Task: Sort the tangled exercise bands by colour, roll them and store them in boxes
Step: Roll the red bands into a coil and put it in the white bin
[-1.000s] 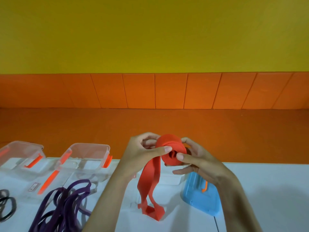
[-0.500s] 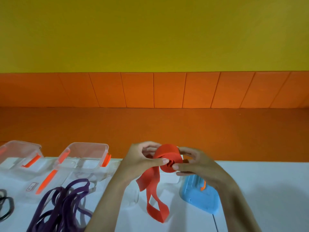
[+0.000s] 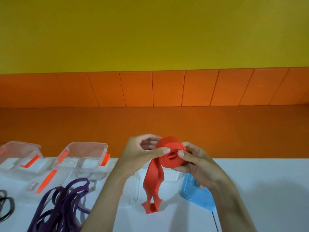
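Red band [image 3: 170, 154], wide and flat, is part-wound into a thick roll and held in the air over the far edge of the counter [image 3: 267, 190]. The left hand [image 3: 142, 154] is closed round the roll's left side, thumb laid across its face. The right hand [image 3: 195, 162] grips the right side, thumb tip pressed beside the hollow centre. Both hands are holding, neither is slack.

Finding — against the frames of a second and half a second ago, the unwound tail [image 3: 153, 180] hangs a little shorter and the roll looks slightly fuller. The thumbs have shifted round the face, which is consistent with another turn taken in. The tail's looped end now sits low by the counter; contact cannot be confirmed. The hands have stayed at much the same place above the counter.

Assessment: rolling of this band is well on but not finished, as a fair length remains loose. Storage has not begun for it.

Also noted: purple bands [image 3: 61, 206] lie tangled at lower left and a black band [image 3: 6, 199] at the frame edge, both unrolled. A clear box [image 3: 88, 144] and a second box [image 3: 21, 144] stand open at the back left with nothing visible inside. A blue lid [image 3: 192, 195] lies under the right forearm — unchanged in position, as are the boxes and the loose bands.
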The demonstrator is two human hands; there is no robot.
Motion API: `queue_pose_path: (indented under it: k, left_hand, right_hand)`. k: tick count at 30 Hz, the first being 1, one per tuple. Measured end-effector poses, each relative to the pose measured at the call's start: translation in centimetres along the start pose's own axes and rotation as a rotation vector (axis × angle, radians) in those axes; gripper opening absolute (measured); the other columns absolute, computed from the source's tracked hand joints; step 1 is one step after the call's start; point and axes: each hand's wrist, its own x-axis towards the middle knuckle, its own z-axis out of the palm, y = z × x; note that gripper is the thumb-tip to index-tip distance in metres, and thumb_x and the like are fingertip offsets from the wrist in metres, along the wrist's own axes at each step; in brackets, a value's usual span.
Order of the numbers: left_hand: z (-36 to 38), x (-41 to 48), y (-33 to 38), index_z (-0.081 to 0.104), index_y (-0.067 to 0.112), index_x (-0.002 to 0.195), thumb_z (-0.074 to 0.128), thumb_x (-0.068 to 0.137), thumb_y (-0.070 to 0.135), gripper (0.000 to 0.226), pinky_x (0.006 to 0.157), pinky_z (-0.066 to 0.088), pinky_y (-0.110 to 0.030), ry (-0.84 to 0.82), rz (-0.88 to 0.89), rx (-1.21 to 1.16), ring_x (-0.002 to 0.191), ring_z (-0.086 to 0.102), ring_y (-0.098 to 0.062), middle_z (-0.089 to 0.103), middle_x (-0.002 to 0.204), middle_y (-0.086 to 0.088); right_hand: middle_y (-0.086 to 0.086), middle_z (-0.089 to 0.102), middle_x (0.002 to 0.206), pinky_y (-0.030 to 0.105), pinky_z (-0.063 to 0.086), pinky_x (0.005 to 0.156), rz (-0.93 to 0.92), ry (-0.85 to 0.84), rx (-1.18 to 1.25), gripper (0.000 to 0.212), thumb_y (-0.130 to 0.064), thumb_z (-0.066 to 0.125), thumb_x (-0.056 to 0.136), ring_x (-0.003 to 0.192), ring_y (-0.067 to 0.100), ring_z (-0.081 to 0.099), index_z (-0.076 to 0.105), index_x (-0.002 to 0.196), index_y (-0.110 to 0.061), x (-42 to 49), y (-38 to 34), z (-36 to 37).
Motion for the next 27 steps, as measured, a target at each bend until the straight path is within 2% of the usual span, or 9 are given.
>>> queue_pose_path:
  k: [2, 4, 7, 10, 13, 16, 22, 25, 27]
  left_hand:
    - [0.3, 0.2, 0.2, 0.082, 0.032, 0.102, 0.09, 0.076, 0.048, 0.032, 0.076, 0.061, -0.02, 0.061, 0.067, 0.044, 0.089, 0.08, -0.014, 0.083, 0.094, 0.006]
    - [0.5, 0.2, 0.3, 0.081, 0.032, 0.1, 0.086, 0.078, 0.054, 0.032, 0.075, 0.06, -0.018, 0.1, 0.082, 0.079, 0.087, 0.08, -0.012, 0.082, 0.09, 0.007]
    - [0.0, 0.0, 0.3, 0.077, 0.036, 0.106, 0.084, 0.077, 0.06, 0.038, 0.082, 0.059, -0.019, -0.025, -0.024, 0.089, 0.098, 0.078, -0.009, 0.082, 0.1, 0.009]
    - [-0.5, 0.0, -0.1, 0.076, 0.036, 0.108, 0.092, 0.071, 0.05, 0.043, 0.089, 0.061, -0.026, -0.144, -0.082, 0.051, 0.108, 0.076, -0.011, 0.081, 0.111, 0.007]
    - [-0.1, 0.1, -0.2, 0.079, 0.031, 0.114, 0.098, 0.069, 0.041, 0.049, 0.097, 0.062, -0.041, -0.137, -0.031, 0.016, 0.116, 0.073, -0.016, 0.076, 0.12, 0.007]
    - [0.3, 0.5, -0.1, 0.079, 0.034, 0.116, 0.097, 0.069, 0.043, 0.051, 0.102, 0.059, -0.045, -0.105, 0.028, 0.041, 0.115, 0.073, -0.018, 0.078, 0.117, 0.007]
    - [0.9, 0.8, 1.1, 0.076, 0.053, 0.114, 0.084, 0.078, 0.051, 0.037, 0.094, 0.056, -0.023, -0.073, 0.06, -0.047, 0.111, 0.071, -0.007, 0.078, 0.115, 0.013]
    - [0.9, 0.8, 1.4, 0.075, 0.046, 0.116, 0.08, 0.079, 0.055, 0.038, 0.093, 0.055, -0.022, -0.113, 0.039, -0.019, 0.11, 0.07, -0.008, 0.076, 0.113, 0.015]
    - [0.9, 1.1, 1.3, 0.074, 0.04, 0.116, 0.084, 0.075, 0.056, 0.045, 0.091, 0.058, -0.026, -0.131, 0.015, 0.029, 0.11, 0.071, -0.009, 0.074, 0.114, 0.017]
  right_hand:
    - [0.021, 0.072, 0.12, 0.038, 0.065, 0.076, 0.005, 0.032, -0.01, 0.051, -0.03, 0.083, 0.082, 0.108, 0.04, 0.073, 0.066, 0.121, -0.002, 0.0, -0.1, 0.5]
    - [0.016, 0.074, 0.118, 0.044, 0.065, 0.076, -0.02, 0.075, -0.13, 0.049, -0.038, 0.084, 0.081, 0.104, 0.038, 0.075, 0.069, 0.119, -0.01, 0.0, -0.8, 0.8]
    - [0.008, 0.077, 0.114, 0.045, 0.065, 0.074, -0.093, 0.1, -0.316, 0.044, -0.045, 0.087, 0.077, 0.102, 0.032, 0.077, 0.074, 0.114, -0.024, -0.5, -2.3, 0.5]
    - [0.002, 0.076, 0.116, 0.041, 0.065, 0.074, -0.13, 0.102, -0.369, 0.049, -0.039, 0.093, 0.068, 0.101, 0.028, 0.077, 0.076, 0.113, -0.028, -1.1, -3.1, 0.0]
    - [-0.001, 0.076, 0.118, 0.039, 0.065, 0.075, -0.164, 0.115, -0.355, 0.05, -0.035, 0.094, 0.067, 0.103, 0.026, 0.077, 0.077, 0.114, -0.03, -1.4, -3.4, -0.1]
    - [-0.002, 0.076, 0.118, 0.034, 0.064, 0.075, -0.217, 0.13, -0.354, 0.049, -0.038, 0.093, 0.069, 0.104, 0.022, 0.077, 0.077, 0.115, -0.033, -1.7, -3.9, -0.2]
    - [0.003, 0.078, 0.114, 0.03, 0.062, 0.071, -0.262, 0.148, -0.353, 0.056, -0.054, 0.091, 0.07, 0.1, 0.024, 0.078, 0.074, 0.119, -0.034, -1.5, -4.9, 0.1]
    - [-0.001, 0.078, 0.114, 0.029, 0.062, 0.069, -0.286, 0.184, -0.376, 0.057, -0.058, 0.091, 0.066, 0.098, 0.022, 0.078, 0.076, 0.115, -0.036, -1.3, -5.0, 0.0]
    - [-0.003, 0.078, 0.114, 0.03, 0.063, 0.072, -0.276, 0.222, -0.388, 0.054, -0.053, 0.093, 0.063, 0.097, 0.023, 0.078, 0.077, 0.111, -0.037, -1.1, -4.9, -0.1]
